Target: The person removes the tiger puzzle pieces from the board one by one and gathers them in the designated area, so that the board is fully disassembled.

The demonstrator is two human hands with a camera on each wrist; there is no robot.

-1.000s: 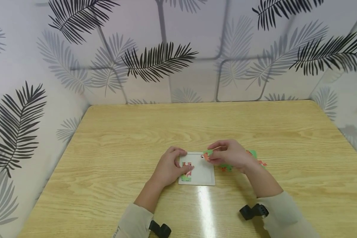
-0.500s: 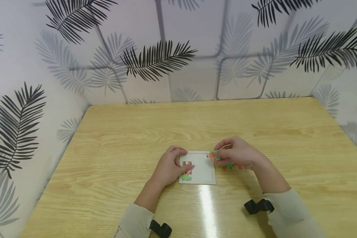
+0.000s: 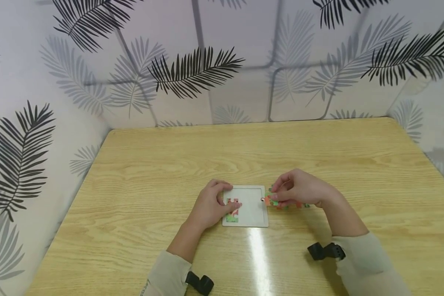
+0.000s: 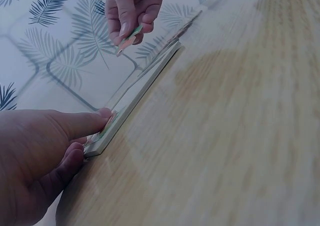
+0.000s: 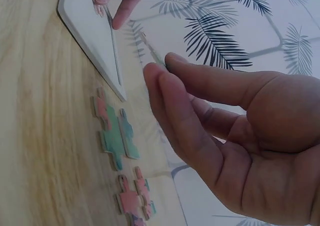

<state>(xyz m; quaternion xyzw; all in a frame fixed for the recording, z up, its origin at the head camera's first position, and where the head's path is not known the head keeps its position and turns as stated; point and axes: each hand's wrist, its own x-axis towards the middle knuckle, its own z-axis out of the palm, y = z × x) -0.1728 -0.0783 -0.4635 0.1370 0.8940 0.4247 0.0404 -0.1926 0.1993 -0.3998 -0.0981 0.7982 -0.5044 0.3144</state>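
A white square puzzle tray (image 3: 250, 213) lies flat on the table. Joined pieces (image 3: 232, 217) in orange, pink and green stand along its left side. My left hand (image 3: 209, 207) holds the tray by its left edge, thumb (image 4: 90, 123) over those pieces and the other fingers at the edge. Just off the tray's right edge, my right hand (image 3: 304, 188) pinches an orange and green jigsaw piece (image 4: 129, 42) between thumb and fingertips, raised above the table. In the right wrist view that piece shows nearly edge-on. Beneath this hand lie loose jigsaw pieces (image 5: 114, 136), partly hidden in the head view.
More loose pieces (image 5: 129, 201) lie farther along the row in the right wrist view. The wood-grain table (image 3: 163, 164) reaches back to a leaf-patterned curtain (image 3: 240, 94). Black wrist cameras (image 3: 320, 250) sit on both sleeves.
From over the tray's upper right, my right hand has drawn off to the right with the jigsaw piece, which now sits past the edge. My left hand has stayed put on the tray.
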